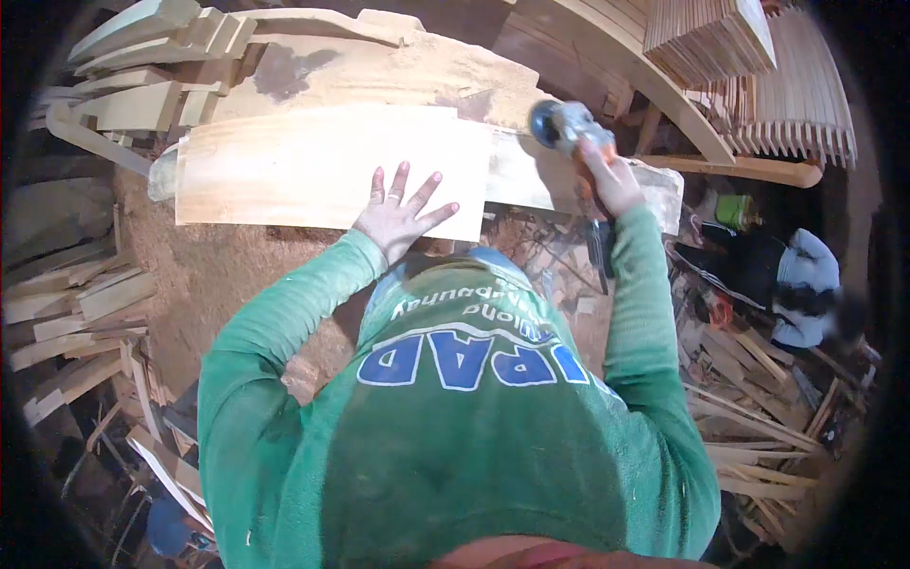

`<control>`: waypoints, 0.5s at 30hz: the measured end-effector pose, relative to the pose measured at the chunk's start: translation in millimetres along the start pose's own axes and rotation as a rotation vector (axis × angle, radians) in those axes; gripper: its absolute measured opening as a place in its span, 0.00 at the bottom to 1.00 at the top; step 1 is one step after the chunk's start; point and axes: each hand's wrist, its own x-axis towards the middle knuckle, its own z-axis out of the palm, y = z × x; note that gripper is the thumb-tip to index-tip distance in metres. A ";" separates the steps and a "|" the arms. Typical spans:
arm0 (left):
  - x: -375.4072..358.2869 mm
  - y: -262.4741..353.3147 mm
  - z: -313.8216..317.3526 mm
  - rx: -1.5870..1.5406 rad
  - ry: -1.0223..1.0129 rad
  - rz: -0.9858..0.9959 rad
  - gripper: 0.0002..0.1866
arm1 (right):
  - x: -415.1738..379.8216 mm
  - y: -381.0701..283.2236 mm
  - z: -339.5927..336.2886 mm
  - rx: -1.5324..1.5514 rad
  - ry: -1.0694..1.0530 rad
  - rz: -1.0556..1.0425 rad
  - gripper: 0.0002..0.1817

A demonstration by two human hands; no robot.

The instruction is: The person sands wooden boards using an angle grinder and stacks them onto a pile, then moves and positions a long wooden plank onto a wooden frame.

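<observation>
Head: right hand's (612,178) grinder (572,128), green container (732,211)

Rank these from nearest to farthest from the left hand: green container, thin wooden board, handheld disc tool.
1. Thin wooden board: under the left hand.
2. Handheld disc tool: in the right hand.
3. Green container: farther right.

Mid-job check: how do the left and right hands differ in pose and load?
The left hand lies flat with fingers spread on the pale wood panel, while the right hand is wrapped around a power tool. A ring shows on the left hand; none can be made out on the right hand. Both are bare, below green sleeves.
</observation>
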 end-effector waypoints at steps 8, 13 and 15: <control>-2.9 -19.1 -141.2 -0.094 0.113 0.119 0.25 | -72.5 79.1 -40.3 0.143 0.223 0.051 0.38; 58.5 -84.6 -178.4 0.148 0.161 -0.280 0.30 | -100.5 74.5 -34.0 0.240 0.260 0.109 0.33; 89.0 -99.6 -178.8 0.145 0.166 -0.303 0.34 | -106.6 74.5 -26.4 0.270 0.237 0.093 0.31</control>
